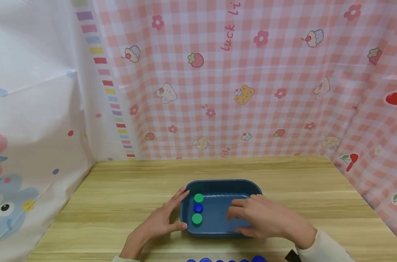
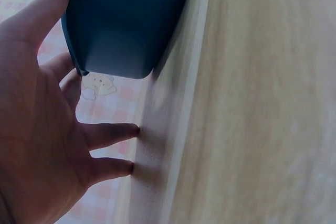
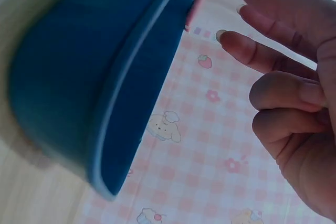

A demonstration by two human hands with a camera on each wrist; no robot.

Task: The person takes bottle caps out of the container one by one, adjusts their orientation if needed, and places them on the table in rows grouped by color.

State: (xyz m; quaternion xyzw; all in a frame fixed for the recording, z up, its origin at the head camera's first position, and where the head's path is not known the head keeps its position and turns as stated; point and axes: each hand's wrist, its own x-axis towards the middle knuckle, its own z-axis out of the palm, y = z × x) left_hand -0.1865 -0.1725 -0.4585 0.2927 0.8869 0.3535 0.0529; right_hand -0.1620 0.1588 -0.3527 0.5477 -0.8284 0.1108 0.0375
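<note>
A dark blue rectangular tray [image 1: 218, 233] rests on the table. Near its left end, a green bottle cap [image 1: 199, 198], a blue bottle cap [image 1: 198, 208] and another green bottle cap [image 1: 197, 219] line up in a column. My left hand [image 1: 160, 220] touches the tray's left end, thumb and fingers spread along the rim; two of its fingers reach down to the tabletop in the left wrist view. Above the tray's right part hovers my right hand [image 1: 262, 218], thumb and forefingers apart, its other fingers curled. Nothing shows between them in the right wrist view [image 3: 294, 72].
Several blue bottle caps [image 1: 259, 259] line the bottom edge of the head view, partly cut off. A small black object [image 1: 293, 256] lies beside the right sleeve. Pink checked cloth [image 1: 218, 120] hangs behind the wooden table [image 1: 136, 182], with white patterned cloth [image 1: 38, 120] at left.
</note>
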